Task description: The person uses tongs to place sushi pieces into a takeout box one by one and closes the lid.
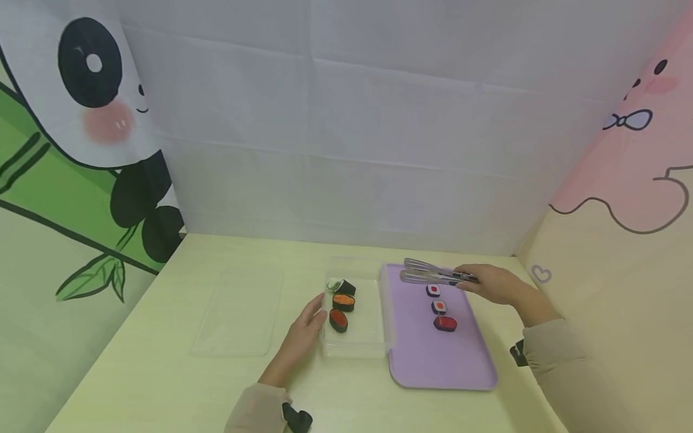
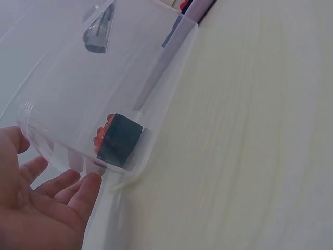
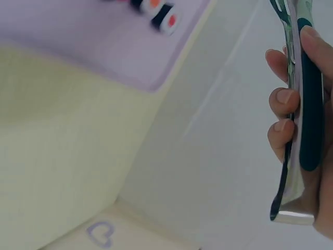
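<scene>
My right hand (image 1: 495,284) grips metal tongs with dark handle grips (image 3: 312,114). The tongs' tips hang over the far part of a purple tray (image 1: 428,367), slightly apart, with nothing between them. On this tray lie two small sushi rolls (image 1: 439,307) and a red-topped sushi piece (image 1: 445,324). With its fingertips, my left hand (image 1: 303,331) touches the left side of a clear plastic container (image 1: 357,350). Inside, along that side, sit a green-and-white hand roll (image 1: 346,287), an orange-topped sushi piece (image 1: 343,303) and a red-orange roe sushi piece (image 2: 119,140).
A flat clear plastic lid (image 1: 238,319) lies on the pale wooden table (image 1: 157,373) left of the container. The container's right side stands against the tray. A white cloth wall (image 1: 346,192) closes off the back, with printed cartoon panels at both sides.
</scene>
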The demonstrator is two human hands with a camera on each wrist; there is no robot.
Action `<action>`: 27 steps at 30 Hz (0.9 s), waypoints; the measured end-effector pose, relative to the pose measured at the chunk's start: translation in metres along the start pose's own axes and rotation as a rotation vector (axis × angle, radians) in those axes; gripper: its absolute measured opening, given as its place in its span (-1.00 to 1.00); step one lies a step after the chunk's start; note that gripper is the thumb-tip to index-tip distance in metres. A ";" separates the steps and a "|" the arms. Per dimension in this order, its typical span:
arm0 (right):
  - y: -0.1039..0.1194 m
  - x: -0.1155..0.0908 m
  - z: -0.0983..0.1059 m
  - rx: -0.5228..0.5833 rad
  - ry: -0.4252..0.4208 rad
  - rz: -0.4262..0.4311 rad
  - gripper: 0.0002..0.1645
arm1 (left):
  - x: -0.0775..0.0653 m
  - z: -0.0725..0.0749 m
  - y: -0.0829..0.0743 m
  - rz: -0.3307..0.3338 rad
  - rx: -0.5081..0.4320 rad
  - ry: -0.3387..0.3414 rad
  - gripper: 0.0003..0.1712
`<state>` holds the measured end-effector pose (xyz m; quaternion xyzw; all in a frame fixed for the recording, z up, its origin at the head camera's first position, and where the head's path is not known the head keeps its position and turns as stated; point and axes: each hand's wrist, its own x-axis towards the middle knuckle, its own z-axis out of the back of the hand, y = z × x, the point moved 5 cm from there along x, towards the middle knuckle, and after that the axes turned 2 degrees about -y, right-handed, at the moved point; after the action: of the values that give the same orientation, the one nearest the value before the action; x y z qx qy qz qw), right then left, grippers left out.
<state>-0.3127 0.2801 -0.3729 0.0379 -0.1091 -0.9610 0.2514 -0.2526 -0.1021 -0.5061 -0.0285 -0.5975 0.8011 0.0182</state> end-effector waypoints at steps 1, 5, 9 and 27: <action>-0.007 -0.005 0.000 0.000 0.000 -0.012 -0.52 | 0.000 0.000 0.000 -0.001 0.000 0.000 -0.41; -0.033 -0.020 -0.003 -0.009 0.020 -0.048 -0.53 | 0.000 0.000 0.002 0.002 0.000 -0.002 -0.41; -0.050 -0.028 -0.009 -0.015 0.053 -0.059 -0.52 | 0.000 0.000 0.003 0.009 -0.007 -0.004 -0.40; -0.072 -0.013 -0.040 0.072 0.119 -0.073 -0.62 | -0.002 0.001 0.004 0.002 0.002 -0.004 -0.41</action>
<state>-0.3307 0.3400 -0.4276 0.1078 -0.1270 -0.9610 0.2208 -0.2508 -0.1043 -0.5093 -0.0277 -0.5968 0.8018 0.0162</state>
